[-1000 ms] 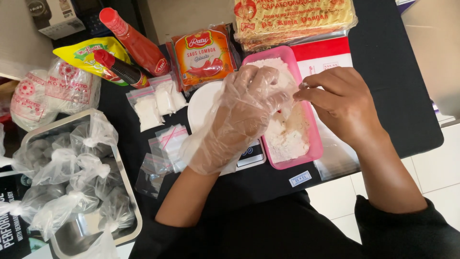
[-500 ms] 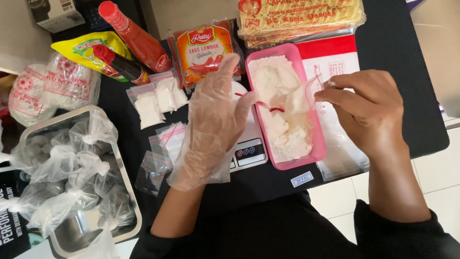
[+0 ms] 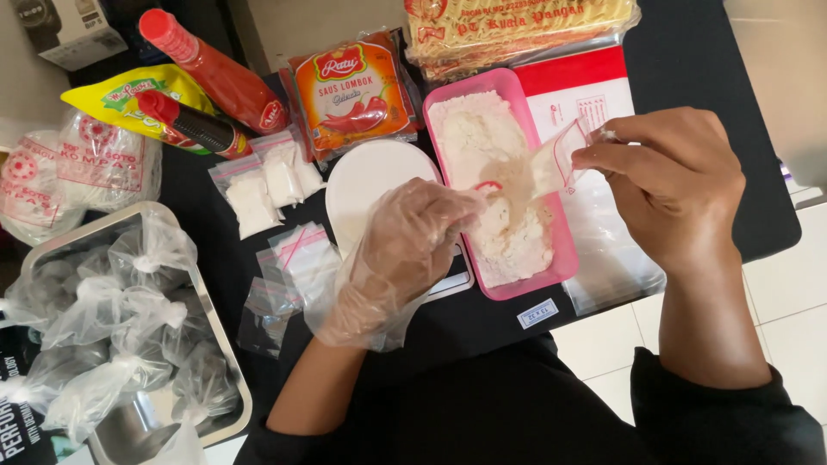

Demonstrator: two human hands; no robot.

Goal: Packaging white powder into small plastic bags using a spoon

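Your bare right hand (image 3: 668, 185) pinches the rim of a small clear zip-seal plastic bag (image 3: 543, 168) above the pink rectangular plastic tray of white flour (image 3: 564, 258). Your left hand (image 3: 401, 254), in a clear disposable glove, curls its fingers at the bag's mouth, touching it.

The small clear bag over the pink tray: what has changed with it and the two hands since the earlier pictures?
The gloved left hand drew back off the pink tray toward the person, fingers now at the white powder. The bare right hand kept its pinch on the small clear bag, now held open over the tray. Bottles, sachets and tied bags stayed put.
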